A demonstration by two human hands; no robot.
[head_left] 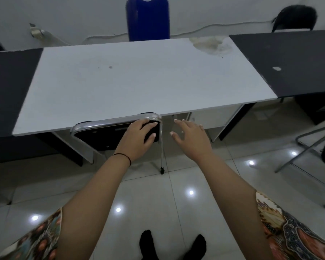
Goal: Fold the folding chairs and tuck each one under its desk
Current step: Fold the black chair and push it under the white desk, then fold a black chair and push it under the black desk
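A folded chair [101, 134] with a chrome frame and black pad leans under the front edge of the white desk [131, 81], its top rail just below the desktop. My left hand [139, 137] rests flat on the right part of the black backrest, fingers straight. My right hand [190, 135] hovers in the air just right of the chair, fingers spread, touching nothing. One chair leg reaches down to the tiled floor.
Black desks [296, 62] flank the white one on both sides. An unfolded chair [315, 147] stands at the right. A blue chair [147, 17] and a black chair [295, 17] stand behind the desks by the wall. My feet are on the glossy tiles.
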